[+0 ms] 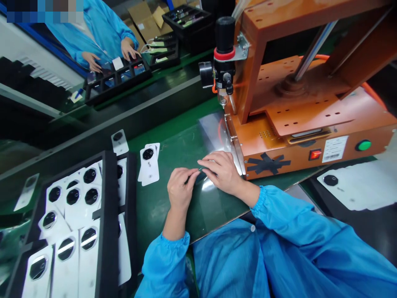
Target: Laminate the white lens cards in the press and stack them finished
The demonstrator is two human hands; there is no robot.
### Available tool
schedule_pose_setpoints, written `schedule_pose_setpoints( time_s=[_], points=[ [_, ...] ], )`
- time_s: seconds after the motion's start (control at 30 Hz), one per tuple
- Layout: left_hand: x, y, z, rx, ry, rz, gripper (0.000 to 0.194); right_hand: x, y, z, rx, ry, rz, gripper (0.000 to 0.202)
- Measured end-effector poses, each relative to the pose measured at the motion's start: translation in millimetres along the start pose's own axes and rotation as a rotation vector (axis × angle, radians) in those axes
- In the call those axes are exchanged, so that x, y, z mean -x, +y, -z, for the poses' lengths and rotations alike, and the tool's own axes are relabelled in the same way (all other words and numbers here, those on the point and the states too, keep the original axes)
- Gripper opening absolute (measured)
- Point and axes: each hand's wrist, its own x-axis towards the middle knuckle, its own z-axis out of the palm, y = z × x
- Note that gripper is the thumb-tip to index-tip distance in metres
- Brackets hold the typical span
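Over the green mat [173, 207], both hands meet at a small, thin, dark item [200, 170] too small to name. My left hand [181, 186] pinches its left end between thumb and index finger. Coming from the right, my right hand [221, 171] has its thumb and index fingertips at the other end, the fingers closed together. To the left of my left hand, two white phone-shaped panels [150, 169] overlap on the mat, the upper one with a round black camera area. Another white panel [119, 142] lies farther back.
An orange press machine [279, 153] with a green button stands at the right. A black divided tray [104, 207] of white panels is at the left. More panels [359, 186] lie far right. Across a barrier, a person in blue works over a black tray [118, 82].
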Motion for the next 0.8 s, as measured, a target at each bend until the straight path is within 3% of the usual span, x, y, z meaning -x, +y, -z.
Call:
schedule_pose_setpoints(
  time_s=[0.27,0.43,0.53,0.67,0.8],
  points=[
    [-0.2,1.6,0.6,0.092,0.013,0.051,0.016,3.3,0.0,0.5,0.021,-0.068,0.081,0.014],
    [6.2,9.6,-6.2,0.2,0.022,0.251,0.019,1.8,-3.5,4.6,0.073,-0.079,0.074,0.012],
    [19.2,17.2,-11.8,0.258,0.088,0.43,0.029,4.1,-9.7,6.9,0.016,-0.085,0.104,0.01],
    [54.3,34.5,2.8,0.266,0.303,0.644,0.037,8.1,-20.5,15.4,-0.256,-0.035,0.15,0.012],
    [129.8,52.4,55.5,0.184,0.414,0.784,0.033,4.5,-24.1,25.9,-0.452,0.094,-0.083,0.013]
  ],
)
